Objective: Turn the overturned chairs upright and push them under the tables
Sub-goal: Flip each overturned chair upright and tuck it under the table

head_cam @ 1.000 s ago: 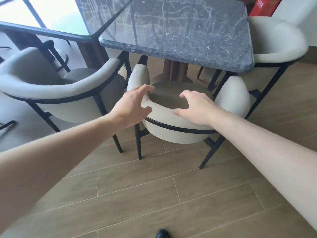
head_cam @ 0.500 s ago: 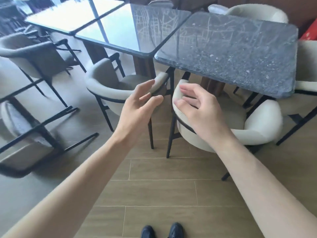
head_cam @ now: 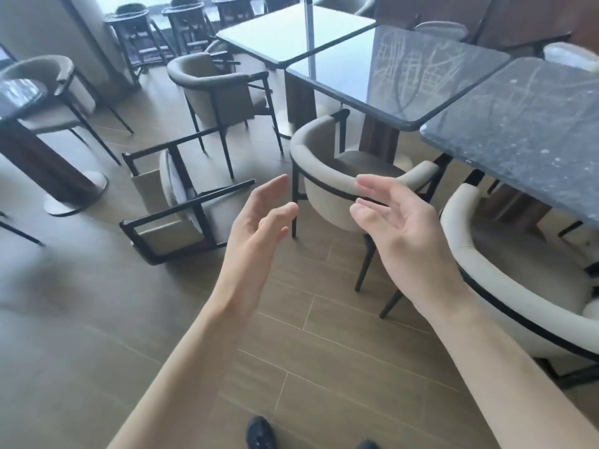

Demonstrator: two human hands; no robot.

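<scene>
You are between chairs; the overturned chair (head_cam: 175,202) lies on its side on the floor (head_cam: 81,319) to your left, legs toward you; next, grasp its frame and tip it upright; a second ago your left hand (head_cam: 256,231) and right hand (head_cam: 398,228) rested on the upright chair (head_cam: 327,176); now both hover empty, fingers relaxed.

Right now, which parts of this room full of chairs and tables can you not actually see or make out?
- Overturned chair, head view: its backrest lies behind the seat and frame, and motion blur softens it.
- Nearest chair: cut off by the right edge.
- Speckled table: its far side runs past the right edge.
- Stools at the window: small, washed out by glare.
- Left hand and right hand: both open, covering some of the floor.
</scene>
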